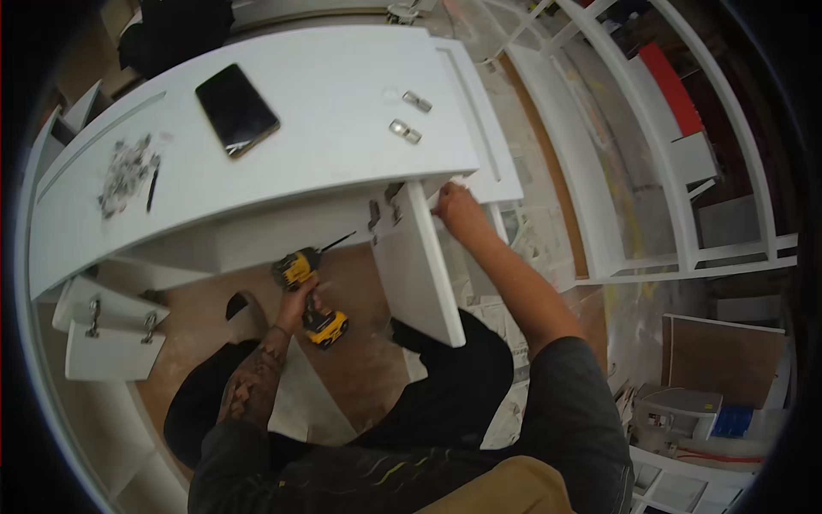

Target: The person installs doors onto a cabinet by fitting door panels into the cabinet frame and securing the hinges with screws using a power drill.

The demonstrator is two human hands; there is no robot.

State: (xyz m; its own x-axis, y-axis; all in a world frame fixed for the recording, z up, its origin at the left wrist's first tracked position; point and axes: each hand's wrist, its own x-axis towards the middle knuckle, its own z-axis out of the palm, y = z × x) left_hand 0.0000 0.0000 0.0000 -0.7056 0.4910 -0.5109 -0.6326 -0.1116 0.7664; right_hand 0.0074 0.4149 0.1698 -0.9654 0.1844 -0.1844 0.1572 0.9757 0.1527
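Meanwhile one drill [308,291], one door [419,265], two loose hinges [405,130].

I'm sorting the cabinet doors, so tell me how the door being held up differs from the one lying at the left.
The held door stands on edge against the cabinet, steadied by the right hand, while the left door lies flat, untouched. The left door shows two metal hinges on its face; the held door's hinges sit at its top end, where the drill in the left hand points. Both are white panels.
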